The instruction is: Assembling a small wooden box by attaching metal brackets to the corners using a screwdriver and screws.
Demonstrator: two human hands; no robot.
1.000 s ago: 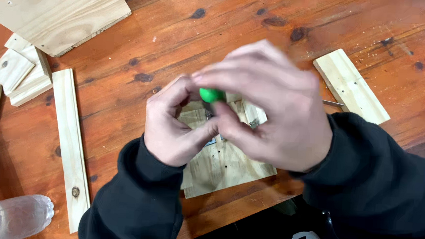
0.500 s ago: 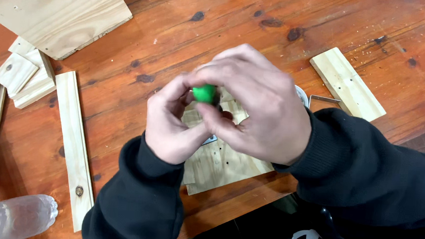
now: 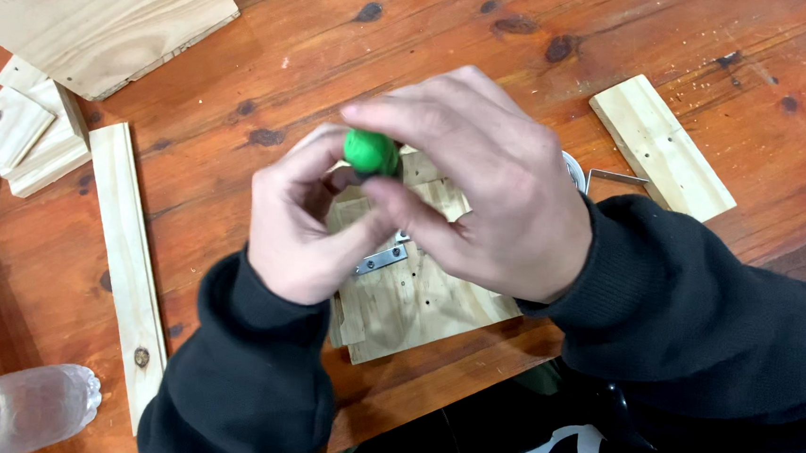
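My right hand [image 3: 490,195] pinches the green handle [image 3: 372,152] of a tool, likely a screwdriver, held upright; its shaft is hidden behind my fingers. My left hand [image 3: 299,219] curls just beside it, fingers near the tool's lower part and over a small wooden assembly [image 3: 417,294] of pale boards. A small metal bracket [image 3: 380,259] lies on that assembly between my hands. Both arms wear dark sleeves.
On the reddish wooden table [image 3: 340,52] lie a long wood strip [image 3: 127,254], a stack of small blocks [image 3: 26,134], a large pale board [image 3: 87,6], a short plank [image 3: 659,145], a metal bracket [image 3: 614,178] and a clear plastic bottle [image 3: 12,412].
The hands and green handle stay over the assembly. My right hand's fingers have shifted around the handle, as if twisting it; the view drifted slightly.
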